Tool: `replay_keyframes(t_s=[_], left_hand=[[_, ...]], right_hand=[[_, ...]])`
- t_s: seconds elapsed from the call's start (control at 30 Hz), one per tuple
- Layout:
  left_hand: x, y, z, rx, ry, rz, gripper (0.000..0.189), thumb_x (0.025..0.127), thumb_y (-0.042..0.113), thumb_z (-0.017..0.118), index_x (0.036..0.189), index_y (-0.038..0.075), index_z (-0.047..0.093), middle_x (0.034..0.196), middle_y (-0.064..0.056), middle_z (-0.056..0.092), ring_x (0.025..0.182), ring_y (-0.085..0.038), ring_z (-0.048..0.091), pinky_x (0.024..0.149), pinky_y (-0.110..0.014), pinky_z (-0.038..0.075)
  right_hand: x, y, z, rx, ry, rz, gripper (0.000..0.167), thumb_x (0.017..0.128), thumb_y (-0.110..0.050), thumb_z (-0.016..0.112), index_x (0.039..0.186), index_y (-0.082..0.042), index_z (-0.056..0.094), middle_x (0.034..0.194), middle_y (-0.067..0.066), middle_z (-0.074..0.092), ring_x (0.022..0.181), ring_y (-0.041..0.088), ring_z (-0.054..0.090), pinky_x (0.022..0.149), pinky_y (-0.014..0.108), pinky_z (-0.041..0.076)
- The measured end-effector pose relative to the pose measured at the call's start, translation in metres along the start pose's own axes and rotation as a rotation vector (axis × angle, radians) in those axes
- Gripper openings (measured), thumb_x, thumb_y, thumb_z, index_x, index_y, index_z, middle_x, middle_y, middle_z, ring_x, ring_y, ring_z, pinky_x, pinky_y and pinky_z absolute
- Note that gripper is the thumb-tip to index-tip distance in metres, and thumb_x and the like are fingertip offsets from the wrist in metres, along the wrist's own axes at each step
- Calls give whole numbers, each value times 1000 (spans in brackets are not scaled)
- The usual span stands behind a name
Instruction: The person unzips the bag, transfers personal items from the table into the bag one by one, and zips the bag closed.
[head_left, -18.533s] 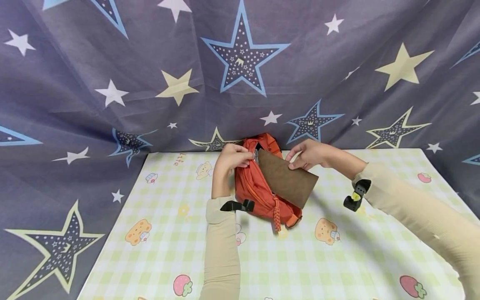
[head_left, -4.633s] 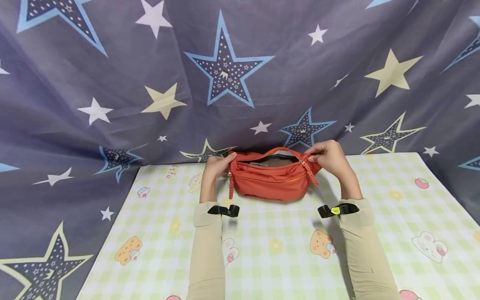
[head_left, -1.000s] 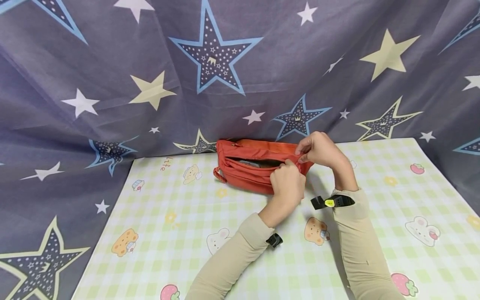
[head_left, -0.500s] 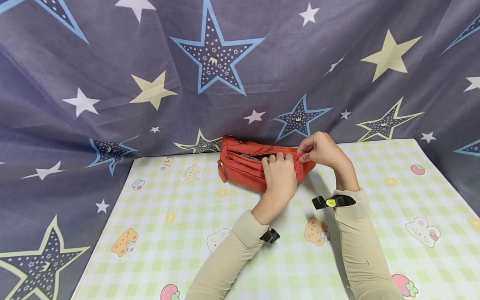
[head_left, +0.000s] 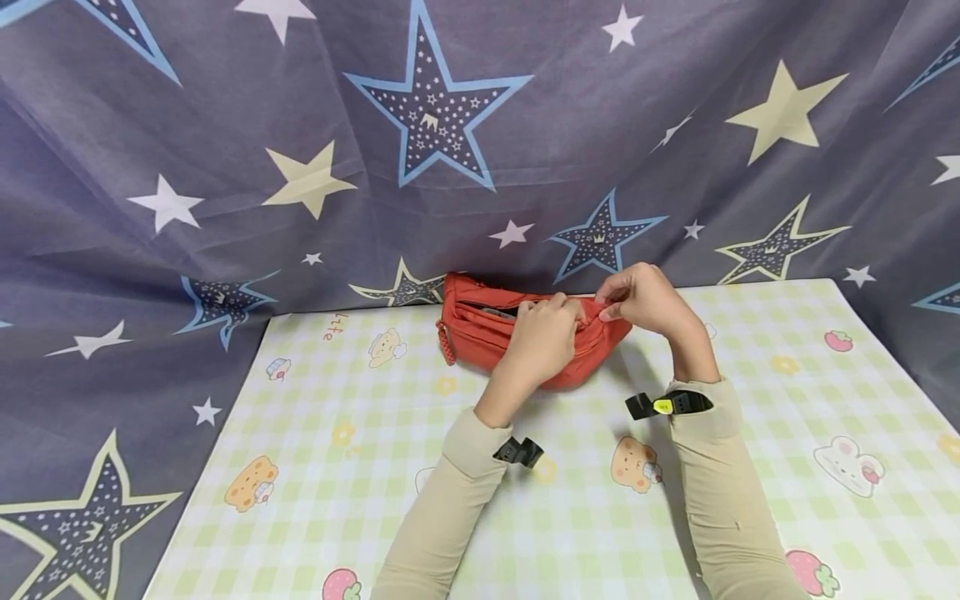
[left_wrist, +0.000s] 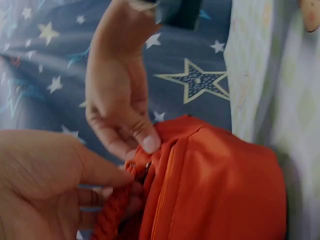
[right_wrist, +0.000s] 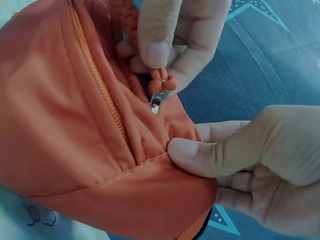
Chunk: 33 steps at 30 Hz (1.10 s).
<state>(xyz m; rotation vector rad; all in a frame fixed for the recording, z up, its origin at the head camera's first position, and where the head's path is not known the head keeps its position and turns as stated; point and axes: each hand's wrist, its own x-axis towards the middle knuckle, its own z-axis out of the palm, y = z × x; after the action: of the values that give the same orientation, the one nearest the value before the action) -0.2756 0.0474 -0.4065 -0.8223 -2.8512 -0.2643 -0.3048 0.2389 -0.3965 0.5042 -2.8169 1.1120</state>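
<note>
A red-orange waist bag lies at the back of the table against the curtain. My left hand reaches over its front. In the right wrist view, the thumb and fingers of my left hand pinch the braided cord pull of the bag's zipper slider. My right hand grips the bag's right end; its thumb presses the fabric beside the seam in the right wrist view. Left of my left hand, the top zipper gapes, with something greyish inside. Another braided pull hangs at the bag's left end.
A checked tablecloth with cartoon prints covers the table. Directly behind the bag hangs a dark curtain with stars. Each wrist wears a black strap, the right one with a yellow tag.
A brown flat piece held at the bag 18.5 s ago is out of sight. My left hand left the bag's left end, crossed to its right part, and has just slid leftward along the zipper.
</note>
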Motion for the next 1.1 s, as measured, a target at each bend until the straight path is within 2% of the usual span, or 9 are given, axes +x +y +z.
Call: replay_keyframes(t_s=[0.1,0.2,0.37,0.43,0.6,0.77,0.9,1.0,1.1], left_hand=[[2,-14,-3,-139,1,43,17,103,18,60,113,19,74,108,1,70,100,-18,69,93,-43,54],[3,-26,-6,-303,-7,43,17,99,14,64,110,16,78,105,-1,73,91,-14,67,87,-35,54],[3,-42,-10,-609,-46,0,18,94,10,66,105,11,80,96,-4,77,64,-9,50,61,-22,42],[3,-47,-10,-700,-51,-19,18,93,10,67,105,9,81,94,-7,78,56,-7,41,56,-20,35],[2,-56,-10,-893,-55,-74,17,92,9,70,104,6,81,99,-11,78,49,-5,29,52,-21,30],[1,-68,-13,-1066,-28,-132,17,89,2,68,101,1,81,87,-9,77,60,-6,50,58,-20,42],[-2,-83,-19,-1231,3,-230,17,89,-2,66,100,-8,77,78,-2,73,71,-9,65,68,-20,55],[-5,-91,-23,-1336,-35,-287,19,92,-3,66,106,-13,74,80,1,74,74,-8,70,75,-22,61],[-8,-93,-29,-1382,-117,-305,22,95,-3,66,113,-15,70,82,0,74,74,-8,71,76,-22,62]], right_hand=[[0,0,0,5,3,-4,9,79,6,82,82,-1,77,79,13,75,70,18,61,58,20,46],[0,0,1,6,8,-13,9,79,6,82,83,-1,77,80,13,75,72,18,62,59,20,46],[0,-3,1,11,16,-22,10,78,6,82,83,-2,78,80,12,75,72,17,60,60,19,46],[0,-4,2,19,20,-24,10,78,7,82,83,-1,78,80,12,75,72,17,59,60,18,45],[-1,-6,2,61,38,-21,12,78,9,81,84,-1,78,80,12,75,71,16,59,59,17,45],[0,-8,2,74,50,-13,11,78,9,80,84,-1,77,81,14,75,70,15,59,58,16,45],[2,-7,3,58,49,-8,11,80,10,79,84,-1,77,81,14,75,71,18,60,58,17,46],[2,-5,4,49,52,-12,11,81,10,78,84,-1,77,80,14,75,71,19,61,57,19,47],[2,-4,4,50,74,-26,12,80,10,78,83,-2,78,80,15,75,69,19,62,55,20,47]])
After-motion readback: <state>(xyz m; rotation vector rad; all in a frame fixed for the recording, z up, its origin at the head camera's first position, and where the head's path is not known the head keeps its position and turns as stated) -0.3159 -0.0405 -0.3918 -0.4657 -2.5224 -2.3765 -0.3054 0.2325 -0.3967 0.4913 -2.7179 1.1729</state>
